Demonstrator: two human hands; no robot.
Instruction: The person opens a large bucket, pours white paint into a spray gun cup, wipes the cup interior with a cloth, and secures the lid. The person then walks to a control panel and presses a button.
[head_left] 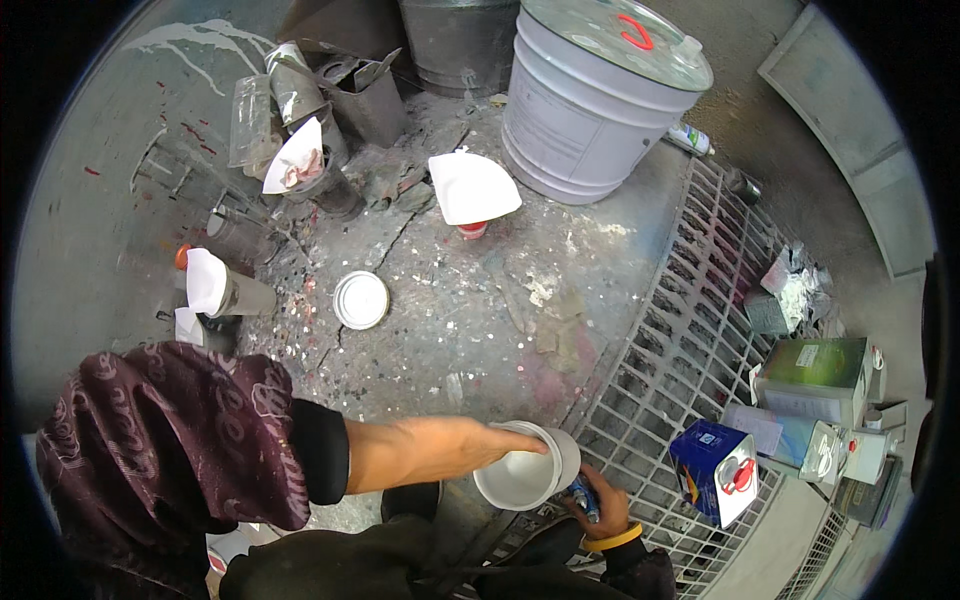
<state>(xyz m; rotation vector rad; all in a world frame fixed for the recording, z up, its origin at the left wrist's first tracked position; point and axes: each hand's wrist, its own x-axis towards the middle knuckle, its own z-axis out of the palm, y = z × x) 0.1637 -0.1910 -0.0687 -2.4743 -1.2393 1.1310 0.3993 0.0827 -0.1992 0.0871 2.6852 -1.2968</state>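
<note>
Wht tub (527,485) in L grip (485,442), R grip (603,502) just beside

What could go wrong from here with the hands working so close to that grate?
The white cup could slip or tip, as the left hand reaches over its rim. The blue object in the right hand might, if dropped, land on the grate.

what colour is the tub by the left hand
The tub is white; the head view, the only one, shows it best.
</note>
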